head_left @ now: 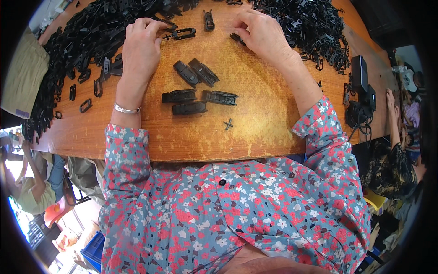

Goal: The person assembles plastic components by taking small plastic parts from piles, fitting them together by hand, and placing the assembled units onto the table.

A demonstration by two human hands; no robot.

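Observation:
My left hand [143,41] is at the far left of the work area, its thumb and fingers closed in a pinch. What they grip, if anything, is mostly hidden. Right by its fingertips lie a black open plastic frame [185,34] and a small dark cross-shaped piece [167,37]. Across from it, my right hand [261,35] pinches a small black plastic part [237,39], partly covered by the fingers. Between the hands stands another black clip-like part [209,20]. Nearer me are several black oblong plastic pieces [185,73], grouped closely together, and a loose cross-shaped piece [228,123].
Big heaps of black plastic parts cover the far left [98,34] and far right [305,27] of the wooden table [269,123]. A black boxy device with a cable [359,75] sits at the right edge. Other people are at both sides.

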